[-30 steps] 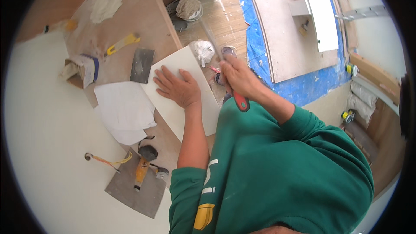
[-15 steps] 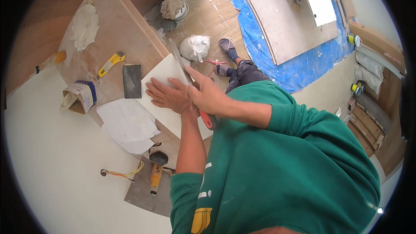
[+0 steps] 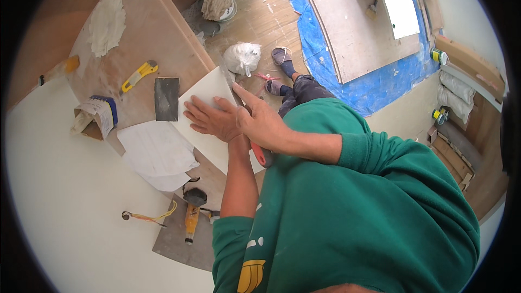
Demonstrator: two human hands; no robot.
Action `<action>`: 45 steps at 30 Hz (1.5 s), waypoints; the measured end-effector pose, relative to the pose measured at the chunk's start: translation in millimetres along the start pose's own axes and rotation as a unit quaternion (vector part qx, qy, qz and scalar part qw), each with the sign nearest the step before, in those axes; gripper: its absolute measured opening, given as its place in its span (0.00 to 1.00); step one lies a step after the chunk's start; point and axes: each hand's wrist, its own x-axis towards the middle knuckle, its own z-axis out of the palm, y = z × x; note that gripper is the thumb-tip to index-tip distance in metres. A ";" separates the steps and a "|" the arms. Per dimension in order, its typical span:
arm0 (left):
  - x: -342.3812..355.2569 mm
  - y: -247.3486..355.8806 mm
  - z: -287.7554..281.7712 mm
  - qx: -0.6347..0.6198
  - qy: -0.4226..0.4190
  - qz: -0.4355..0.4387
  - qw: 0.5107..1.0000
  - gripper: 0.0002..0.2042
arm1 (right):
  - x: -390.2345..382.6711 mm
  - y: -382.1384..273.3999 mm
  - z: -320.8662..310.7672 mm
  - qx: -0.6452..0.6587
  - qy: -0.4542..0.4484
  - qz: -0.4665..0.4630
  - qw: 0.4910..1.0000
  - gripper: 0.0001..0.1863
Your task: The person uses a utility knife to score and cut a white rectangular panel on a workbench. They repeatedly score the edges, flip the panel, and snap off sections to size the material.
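Note:
My left hand lies flat with fingers spread on a white board, which rests on a brown work surface. My right hand is closed on a handsaw, its index finger stretched along the blade. The saw's red and black handle shows below the hand, beside my green sweatshirt. Its long grey blade runs along the board's right edge; the teeth cannot be made out. Just left of the board is a dark grey rectangular piece. Farther left lies a yellow utility knife.
Paper sheets, an open carton and an orange bottle lie to the left. Yellow wires stick out of a white panel. A white bag and a bucket stand on the floor; blue sheeting lies at right.
My right hand and the saw have drawn back slightly toward my body. My left hand stays flat on the board. The view has shifted a little.

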 end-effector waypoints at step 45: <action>0.9 5.1 -8.4 0.003 -0.012 0.017 1.000 0.31 | 5.1 16.2 -0.6 -0.068 0.016 -0.098 0.993 0.33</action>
